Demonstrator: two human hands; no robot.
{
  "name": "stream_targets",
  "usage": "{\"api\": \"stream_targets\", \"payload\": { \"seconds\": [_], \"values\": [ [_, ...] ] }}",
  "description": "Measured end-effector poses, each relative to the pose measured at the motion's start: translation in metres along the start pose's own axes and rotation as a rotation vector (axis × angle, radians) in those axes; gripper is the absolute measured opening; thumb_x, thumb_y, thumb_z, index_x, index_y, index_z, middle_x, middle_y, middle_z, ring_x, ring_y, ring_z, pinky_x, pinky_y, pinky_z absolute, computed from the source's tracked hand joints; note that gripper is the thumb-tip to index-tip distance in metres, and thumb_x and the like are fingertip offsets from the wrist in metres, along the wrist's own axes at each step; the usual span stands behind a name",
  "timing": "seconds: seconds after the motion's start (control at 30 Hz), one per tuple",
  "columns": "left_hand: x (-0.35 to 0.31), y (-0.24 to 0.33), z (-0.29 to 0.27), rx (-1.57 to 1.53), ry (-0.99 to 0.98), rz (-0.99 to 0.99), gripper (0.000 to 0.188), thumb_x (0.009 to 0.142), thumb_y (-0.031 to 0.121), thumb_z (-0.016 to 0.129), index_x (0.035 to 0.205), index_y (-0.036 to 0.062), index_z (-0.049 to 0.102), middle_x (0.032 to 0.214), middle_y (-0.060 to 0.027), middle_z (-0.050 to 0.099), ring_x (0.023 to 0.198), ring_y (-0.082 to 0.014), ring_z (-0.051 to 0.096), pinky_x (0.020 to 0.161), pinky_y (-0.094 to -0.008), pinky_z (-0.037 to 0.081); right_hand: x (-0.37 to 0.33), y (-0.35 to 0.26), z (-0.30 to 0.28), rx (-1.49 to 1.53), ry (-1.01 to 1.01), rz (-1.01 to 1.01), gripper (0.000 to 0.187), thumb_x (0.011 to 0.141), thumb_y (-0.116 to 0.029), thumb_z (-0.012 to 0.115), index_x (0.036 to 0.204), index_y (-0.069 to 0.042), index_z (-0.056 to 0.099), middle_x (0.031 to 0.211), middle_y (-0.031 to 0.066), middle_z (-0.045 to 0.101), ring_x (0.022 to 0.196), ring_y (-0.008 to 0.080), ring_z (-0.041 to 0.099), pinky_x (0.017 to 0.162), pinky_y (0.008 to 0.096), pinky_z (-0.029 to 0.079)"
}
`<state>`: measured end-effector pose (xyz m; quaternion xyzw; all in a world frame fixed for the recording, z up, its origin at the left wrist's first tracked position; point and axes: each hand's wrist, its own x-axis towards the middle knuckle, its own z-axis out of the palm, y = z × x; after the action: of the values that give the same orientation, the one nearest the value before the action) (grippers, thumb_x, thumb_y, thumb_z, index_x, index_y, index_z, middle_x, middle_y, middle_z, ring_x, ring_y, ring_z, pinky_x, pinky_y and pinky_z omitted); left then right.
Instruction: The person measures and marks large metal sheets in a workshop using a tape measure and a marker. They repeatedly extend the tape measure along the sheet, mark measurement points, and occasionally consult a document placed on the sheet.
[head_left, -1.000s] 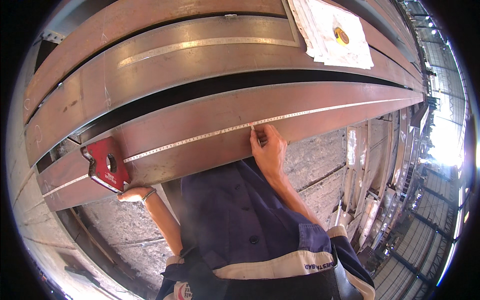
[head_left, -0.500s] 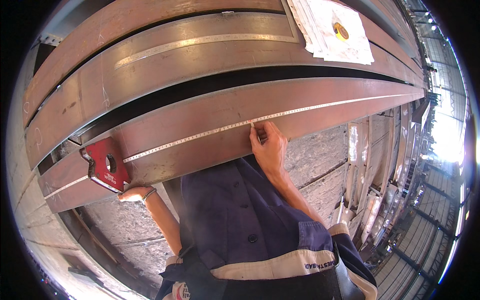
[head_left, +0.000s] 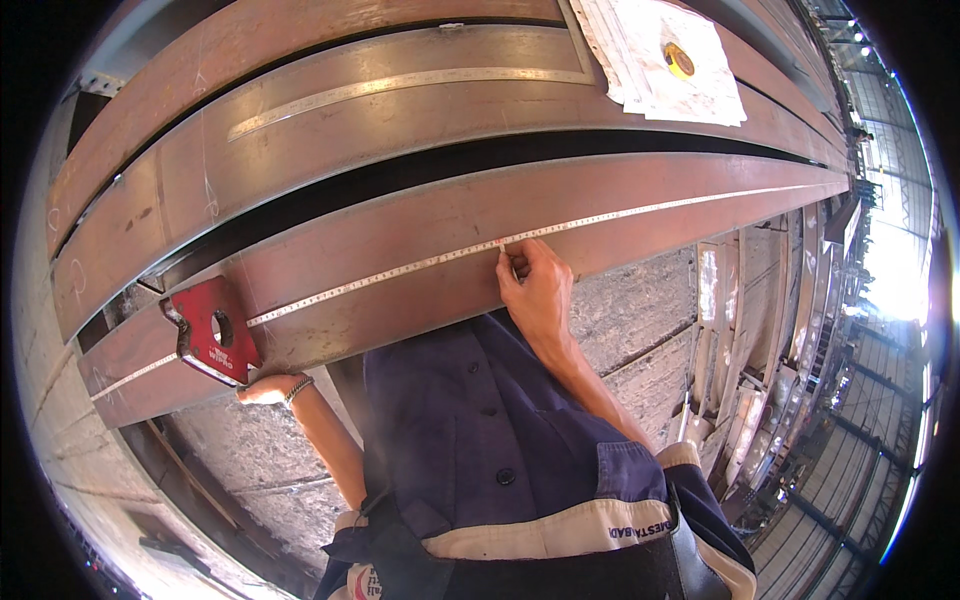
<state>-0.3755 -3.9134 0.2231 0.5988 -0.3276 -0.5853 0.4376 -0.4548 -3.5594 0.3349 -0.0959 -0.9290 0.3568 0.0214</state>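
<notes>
A long steel beam (head_left: pixel 400 225) lies across in front of me, with a measuring tape (head_left: pixel 350 288) stretched along its top face. Over the tape at the left sits a red magnetic welding holder (head_left: pixel 205 335) with a round hole. My left hand (head_left: pixel 268 389) rests at the beam's near edge, right beside the holder's lower corner; its fingers are mostly hidden beneath the edge. My right hand (head_left: pixel 537 275) is closed in a pinch, with the tip of a small pale piece of chalk (head_left: pixel 503 256) showing at the tape's near edge.
Beyond a dark gap lies another steel beam (head_left: pixel 330 130) carrying a metal carpenter's square (head_left: pixel 400 80). White papers (head_left: pixel 640 60) on it hold a round yellow tape measure (head_left: pixel 680 62). Concrete floor (head_left: pixel 640 320) shows below, with steel pieces (head_left: pixel 735 400) stacked at the right.
Almost nothing differs. My right hand has shifted very slightly left along the tape; my left hand and the red holder stay in place.
</notes>
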Motion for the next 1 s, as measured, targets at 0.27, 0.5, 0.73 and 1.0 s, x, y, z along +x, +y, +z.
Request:
{"api": "stream_targets", "payload": {
  "seconds": [0.27, 0.5, 0.73, 1.0],
  "values": [
    [0.011, -0.007, -0.003, -0.027, -0.014, 0.064, 0.067, 0.098, 0.051, 0.028, 0.135, 0.0003, 0.05, 0.135, -0.021, 0.052, 0.126, -0.0357, 0.053, 0.111, -0.0528, 0.045, 0.014, -0.021, -0.051, -0.083, -0.571, 0.289, 0.011, 0.09, -0.008, 0.072, 0.095, 0.001, 0.073, 0.086, 0.0137, 0.075, 0.07, 0.0236, 0.074, 0.064, 0.0354, 0.057],
    [-0.001, 0.0, 0.001, 0.01, 0.021, 0.035, 0.067, 0.097, 0.051, 0.028, 0.136, -0.0004, 0.049, 0.138, -0.0211, 0.051, 0.129, -0.0353, 0.052, 0.111, -0.0521, 0.045, 0.004, -0.002, -0.017, 0.006, -0.026, -0.02, 0.014, 0.09, -0.008, 0.073, 0.102, -0.001, 0.074, 0.091, 0.0132, 0.075, 0.073, 0.0227, 0.075, 0.065, 0.0336, 0.059],
    [0.02, -0.008, -0.006, 0.047, 0.024, 0.0, 0.072, 0.097, 0.053, 0.028, 0.141, -0.0005, 0.047, 0.143, -0.0228, 0.047, 0.133, -0.0363, 0.049, 0.116, -0.0526, 0.041, -0.007, 0.006, -0.01, -0.053, -0.032, -0.062, 0.013, 0.09, -0.007, 0.074, 0.101, 0.0, 0.073, 0.09, 0.0132, 0.074, 0.076, 0.024, 0.075, 0.067, 0.0337, 0.059],
    [0.007, -0.003, -0.001, 0.028, -0.01, 0.037, 0.074, 0.097, 0.055, 0.026, 0.141, 0.0, 0.048, 0.145, -0.0233, 0.048, 0.135, -0.0373, 0.049, 0.114, -0.0534, 0.043, -0.008, 0.005, -0.003, -0.026, 0.006, -0.039, 0.012, 0.091, -0.007, 0.073, 0.101, 0.0, 0.073, 0.09, 0.0135, 0.074, 0.075, 0.0251, 0.075, 0.066, 0.0345, 0.059]
  ]
}}
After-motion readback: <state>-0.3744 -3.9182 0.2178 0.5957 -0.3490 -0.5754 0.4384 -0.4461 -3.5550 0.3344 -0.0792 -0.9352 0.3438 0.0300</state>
